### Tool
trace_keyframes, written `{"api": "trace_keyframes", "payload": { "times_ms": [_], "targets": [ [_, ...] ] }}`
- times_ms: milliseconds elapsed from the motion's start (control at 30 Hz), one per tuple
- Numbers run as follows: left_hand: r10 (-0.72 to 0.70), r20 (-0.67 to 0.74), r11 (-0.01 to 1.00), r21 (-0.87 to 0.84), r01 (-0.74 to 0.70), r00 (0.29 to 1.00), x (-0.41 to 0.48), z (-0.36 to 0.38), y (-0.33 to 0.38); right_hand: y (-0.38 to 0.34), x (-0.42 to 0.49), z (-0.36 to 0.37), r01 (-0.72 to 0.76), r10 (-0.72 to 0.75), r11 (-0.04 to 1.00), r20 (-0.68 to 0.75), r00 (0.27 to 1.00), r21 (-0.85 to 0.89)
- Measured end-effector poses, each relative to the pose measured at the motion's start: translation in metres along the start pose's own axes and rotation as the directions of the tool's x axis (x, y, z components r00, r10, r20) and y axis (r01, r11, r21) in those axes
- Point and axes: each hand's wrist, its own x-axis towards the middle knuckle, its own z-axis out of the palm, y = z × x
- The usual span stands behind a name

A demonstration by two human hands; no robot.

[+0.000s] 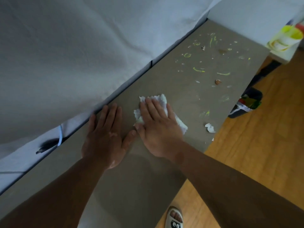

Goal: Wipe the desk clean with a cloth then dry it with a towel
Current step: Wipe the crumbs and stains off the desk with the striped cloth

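Grey-brown desk point(164, 76) runs away from me along a white sheet point(65, 55) that hangs down its far edge, with wooden floor point(263, 145) to the right. My right hand point(158, 127) lies flat on a white cloth point(160, 99), fingers straight and close together, palm pressing it onto the desk near the middle of the top. The cloth is crumpled and bunches out past my fingertips and by my wrist. My left hand point(105, 134) rests flat on bare desk just beside it, fingers straight, thumb spread out toward the right hand, holding nothing. Beyond the cloth the top is dirty: green smears point(199, 69), pale flecks, a brown crumb point(218, 81), and a torn white scrap point(210, 127) near the right edge. The part near me looks clean, so I judge the wiping is early and the drying not begun. The cloth looks soft, light and limp; it will slide and fold under a loose touch, so a flat palm over its middle, with the fingers bearing down, should keep it spread as it moves. Dried smears may need harder pressure. Crumbs pushed too far could drop off the edge near the bin point(246, 104).
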Motion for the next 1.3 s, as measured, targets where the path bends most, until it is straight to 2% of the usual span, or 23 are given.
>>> {"api": "trace_keyframes", "payload": {
  "times_ms": [67,133,200,367,533,733,867,1000,1067,1300],
  "targets": [
    [-0.001,-0.009,1.0,0.003,0.001,1.0,0.0,0.001,0.0,0.011,-0.011,-0.003,0.057,-0.057,0.998,0.016,0.998,-0.034],
    [0.003,-0.017,1.0,0.003,-0.003,1.0,-0.001,0.002,-0.001,0.026,-0.01,-0.008,0.051,-0.049,0.997,0.034,0.998,-0.058],
    [0.007,-0.015,1.0,0.007,-0.007,1.0,-0.001,0.003,-0.002,0.047,0.001,-0.012,-0.032,0.036,0.998,0.071,0.997,-0.062],
    [0.006,-0.022,1.0,0.016,-0.005,1.0,0.0,0.004,-0.002,0.097,0.038,-0.025,-0.229,0.231,0.972,0.05,0.972,-0.052],
    [0.002,-0.049,1.0,0.015,-0.001,0.999,0.001,0.005,-0.001,0.069,0.047,-0.017,-0.393,0.395,0.918,0.036,0.918,-0.044],
    [0.016,-0.085,1.0,0.0,-0.016,0.996,0.0,0.006,-0.001,-0.016,-0.03,0.003,-0.175,0.177,0.984,-0.066,0.982,0.024],
    [0.008,-0.056,1.0,0.001,-0.008,0.998,0.002,0.006,-0.002,-0.039,-0.084,0.007,-0.063,0.064,0.998,-0.015,0.998,0.028],
    [0.002,-0.059,1.0,-0.014,-0.003,0.998,0.002,0.006,-0.003,-0.024,-0.109,0.002,0.02,-0.02,1.0,0.033,0.999,0.003],
    [0.008,-0.073,1.0,-0.021,-0.009,0.997,0.002,0.007,-0.003,-0.005,-0.108,0.0,0.01,-0.01,1.0,0.03,1.0,0.001],
    [0.011,-0.104,0.999,-0.044,-0.016,0.994,0.003,0.005,0.001,0.095,-0.065,-0.022,-0.247,0.247,0.969,0.008,0.969,-0.029]
  ]
}}
